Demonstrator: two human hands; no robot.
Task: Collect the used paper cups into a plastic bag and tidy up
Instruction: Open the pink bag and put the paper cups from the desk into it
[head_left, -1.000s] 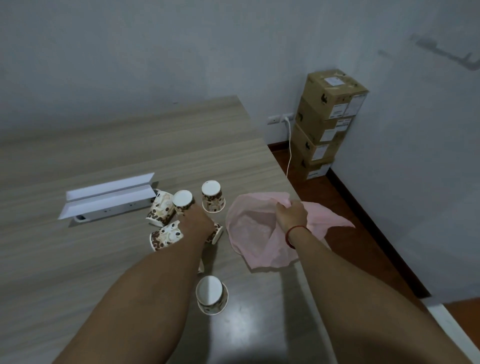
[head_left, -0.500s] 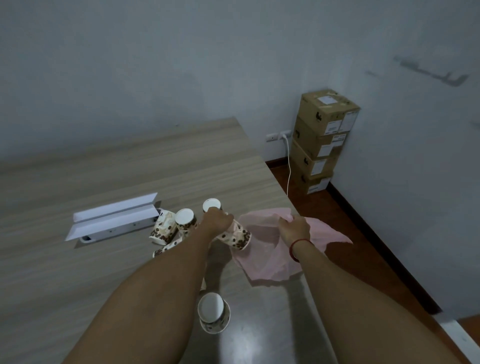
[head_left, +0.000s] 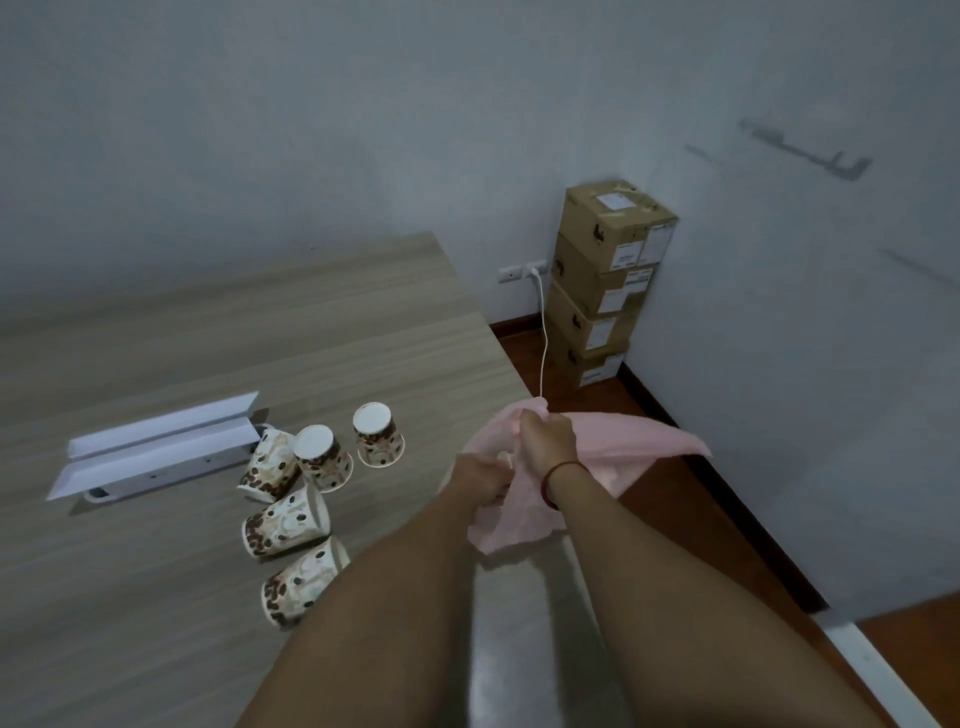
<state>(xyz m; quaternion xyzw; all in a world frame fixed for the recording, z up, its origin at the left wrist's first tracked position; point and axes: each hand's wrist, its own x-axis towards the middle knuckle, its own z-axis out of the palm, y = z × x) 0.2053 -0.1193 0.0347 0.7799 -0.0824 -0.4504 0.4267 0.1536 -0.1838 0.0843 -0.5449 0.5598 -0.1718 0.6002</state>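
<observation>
Several brown-and-white paper cups lie in a cluster on the wooden table (head_left: 260, 338). Two of them stand upside down (head_left: 378, 435) (head_left: 322, 457), one leans (head_left: 270, 470), and two lie on their sides (head_left: 284, 525) (head_left: 301, 582), the nearest partly under my left forearm. A pink plastic bag (head_left: 628, 449) hangs over the table's right edge. My right hand (head_left: 548, 441), with a red band at the wrist, grips the bag's rim. My left hand (head_left: 480, 475) is pushed into the bag's mouth with its fingers hidden in the folds. The cup it carried is out of sight.
An open white socket tray (head_left: 156, 447) sits on the table left of the cups. Stacked cardboard boxes (head_left: 608, 280) stand in the room's corner beside a wall outlet (head_left: 519, 271) with a white cable. The table's right edge drops to a reddish floor (head_left: 675, 519).
My left hand picked a cup out of the cluster and carried it right into the pink bag's mouth. My right hand kept hold of the bag. The view tilted up.
</observation>
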